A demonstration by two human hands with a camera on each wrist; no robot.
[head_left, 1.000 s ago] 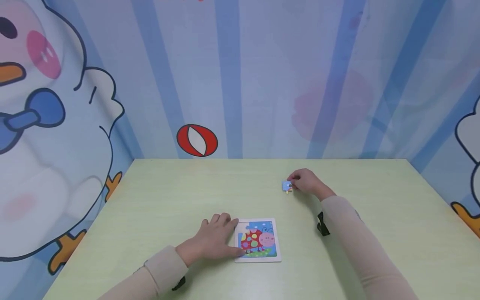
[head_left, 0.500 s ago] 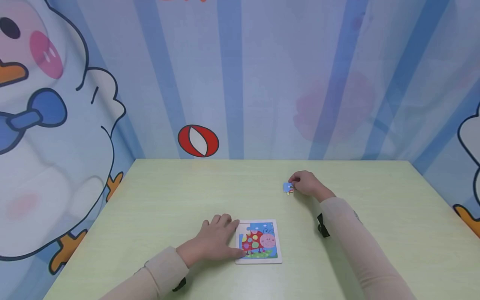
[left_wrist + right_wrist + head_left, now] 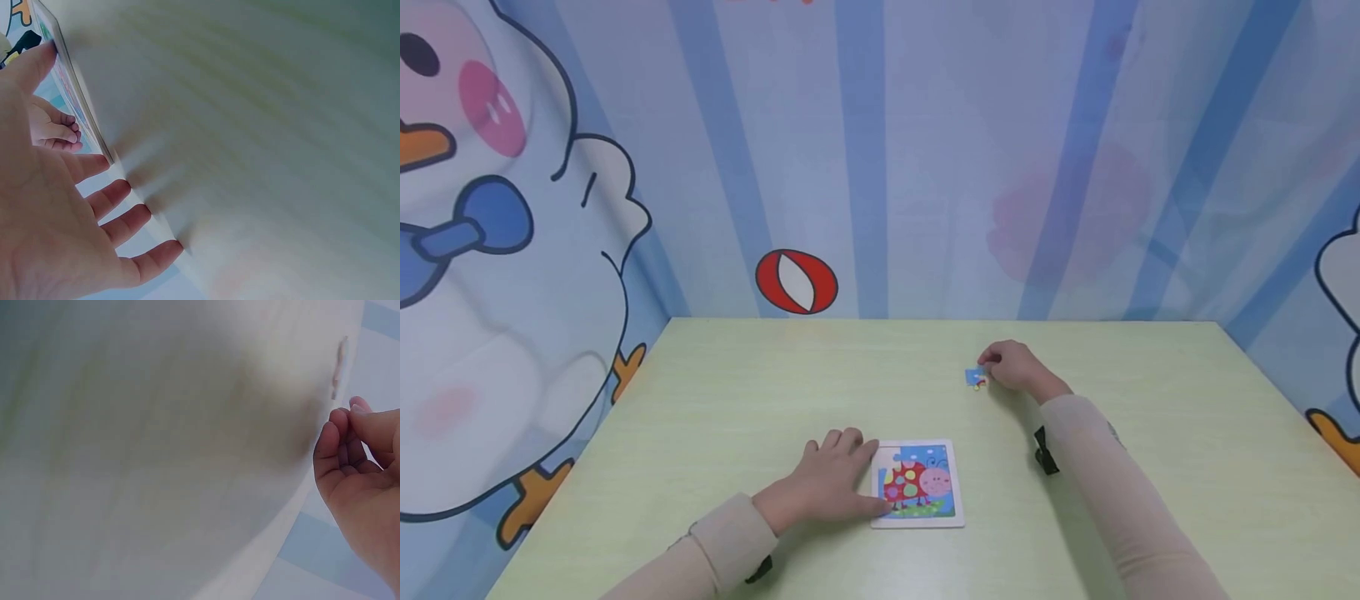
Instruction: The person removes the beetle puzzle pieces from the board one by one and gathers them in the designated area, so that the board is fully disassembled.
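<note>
A small blue jigsaw puzzle piece (image 3: 974, 377) with red and yellow bits lies toward the back of the table. My right hand (image 3: 1017, 367) pinches at its right edge, thumb and fingertips drawn together. In the right wrist view the puzzle piece (image 3: 339, 369) shows edge-on, just beyond the fingertips (image 3: 359, 407). Nearer to me lies a square ladybug puzzle (image 3: 917, 485) in a white frame, with a bare white patch at its upper left. My left hand (image 3: 823, 479) spreads its fingers along the frame's left side, thumb on the lower left corner, index finger at the upper left.
The pale wooden table (image 3: 760, 383) ends at a blue striped cloth backdrop (image 3: 917, 167) printed with cartoon birds and a red ball. Black straps (image 3: 1045, 452) hang below both sleeves.
The puzzle piece has turned and shifted slightly under my right fingertips. My left hand keeps its place on the ladybug puzzle's frame.
</note>
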